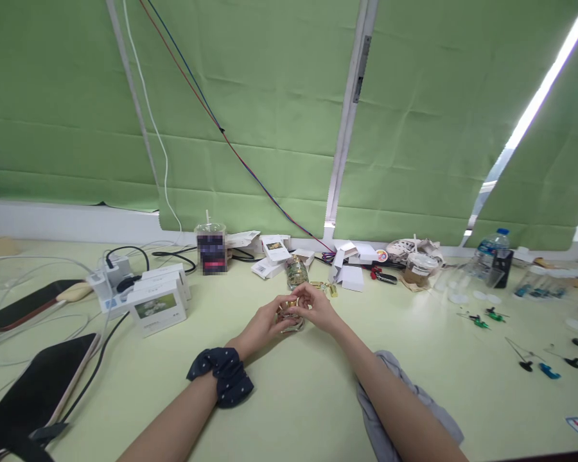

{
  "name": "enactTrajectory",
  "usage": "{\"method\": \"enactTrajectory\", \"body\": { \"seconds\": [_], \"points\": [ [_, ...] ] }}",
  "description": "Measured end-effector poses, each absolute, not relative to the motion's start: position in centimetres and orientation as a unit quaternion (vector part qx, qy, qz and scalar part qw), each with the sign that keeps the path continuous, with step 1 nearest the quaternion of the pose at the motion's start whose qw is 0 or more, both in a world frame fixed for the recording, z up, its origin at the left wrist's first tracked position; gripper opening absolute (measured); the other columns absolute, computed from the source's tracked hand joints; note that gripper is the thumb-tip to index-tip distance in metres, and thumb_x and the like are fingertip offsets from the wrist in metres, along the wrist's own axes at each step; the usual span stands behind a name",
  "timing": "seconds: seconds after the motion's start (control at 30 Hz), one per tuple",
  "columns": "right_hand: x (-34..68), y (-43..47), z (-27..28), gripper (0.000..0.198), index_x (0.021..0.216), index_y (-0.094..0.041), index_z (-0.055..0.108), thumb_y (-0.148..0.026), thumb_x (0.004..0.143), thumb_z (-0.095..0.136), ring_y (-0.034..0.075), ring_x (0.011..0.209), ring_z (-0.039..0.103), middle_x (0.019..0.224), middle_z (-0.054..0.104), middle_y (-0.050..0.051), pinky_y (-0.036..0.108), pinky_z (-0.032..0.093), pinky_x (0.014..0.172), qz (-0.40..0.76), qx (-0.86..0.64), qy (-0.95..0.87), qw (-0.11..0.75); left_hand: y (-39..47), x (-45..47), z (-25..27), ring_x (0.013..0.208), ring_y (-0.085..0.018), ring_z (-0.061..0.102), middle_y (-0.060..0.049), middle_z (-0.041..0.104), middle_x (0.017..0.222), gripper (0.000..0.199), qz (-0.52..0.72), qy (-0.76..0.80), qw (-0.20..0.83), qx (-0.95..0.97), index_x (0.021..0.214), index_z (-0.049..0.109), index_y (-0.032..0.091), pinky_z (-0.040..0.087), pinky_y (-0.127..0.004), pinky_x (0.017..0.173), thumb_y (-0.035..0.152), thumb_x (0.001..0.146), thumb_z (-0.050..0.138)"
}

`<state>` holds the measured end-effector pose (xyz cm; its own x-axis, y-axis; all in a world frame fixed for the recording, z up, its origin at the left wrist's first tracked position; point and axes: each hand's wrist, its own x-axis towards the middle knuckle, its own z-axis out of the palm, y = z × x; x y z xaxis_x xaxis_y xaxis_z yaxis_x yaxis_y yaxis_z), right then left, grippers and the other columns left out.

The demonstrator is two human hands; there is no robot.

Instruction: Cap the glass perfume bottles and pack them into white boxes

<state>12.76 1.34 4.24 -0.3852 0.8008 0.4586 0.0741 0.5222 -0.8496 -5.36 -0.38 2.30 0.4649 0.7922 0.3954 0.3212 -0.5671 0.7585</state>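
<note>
A small clear-and-gold object (293,324) is held just above or on the bench (289,398), near the middle of the scene, between both hands. By the left hand (264,321) it is clasped from the left side, the grip closed around it; by the right hand (320,311) it is pinched from above and the right, thumb and fingertips drawn together at its top (what exactly lies between those fingertips is too small to be told). Just beyond the hands, a clear container with gold-green contents (297,273) is seen, with small gold pieces (333,290) scattered to its right. Farther back, white cartons (275,250) are heaped on the left, and an unfolded white box (351,279) is placed on the right, beside a red-and-black tool (385,276). At the left, a lidded cup (212,253) is set near the far edge, and white boxes with a flower picture (157,311) are lined up by a power strip (108,292). At the right, a tub (419,269), a blue-capped bottle (496,247) and small green parts (479,322) are laid out. A grey cloth (370,391) is partly covered by the right forearm.
</note>
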Motion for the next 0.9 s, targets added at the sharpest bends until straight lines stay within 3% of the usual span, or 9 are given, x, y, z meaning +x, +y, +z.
{"method": "enactTrajectory", "body": {
  "seconds": [0.6,0.7,0.9],
  "points": [
    [12.8,1.3,4.1,0.04,0.088,-0.021,0.051,-0.044,0.067,0.075,0.01,0.059,0.046,0.079,0.055,-0.002,0.024,0.04,0.054,0.45,-0.28,-0.724,0.442,-0.8,-5.2,2.8,0.086,-0.018,0.061,-0.005,0.063,0.102,0.034,0.368,0.348,0.336,0.795,0.118,0.046,0.023,0.049,-0.036,0.08,0.034,0.087,0.054],
    [12.9,1.5,3.9,0.043,0.092,-0.021,0.053,-0.045,0.066,0.076,0.009,0.056,0.043,0.077,0.054,-0.002,0.023,0.037,0.052,0.451,-0.28,-0.727,0.436,-0.7,-5.3,2.5,0.081,-0.016,0.057,-0.003,0.06,0.097,0.04,0.375,0.352,0.311,0.799,0.124,0.044,0.024,0.049,-0.033,0.076,0.036,0.087,0.054],
    [13.7,2.2,3.1,0.04,0.087,-0.019,0.06,-0.043,0.061,0.08,0.009,0.051,0.038,0.055,0.042,-0.007,0.022,0.029,0.049,0.417,-0.336,-0.754,0.379,-0.2,-5.7,2.0,0.074,-0.013,0.054,0.003,0.051,0.085,0.067,0.371,0.361,0.317,0.795,0.142,0.023,0.031,0.048,-0.031,0.072,0.034,0.084,0.057]
  ]
}}
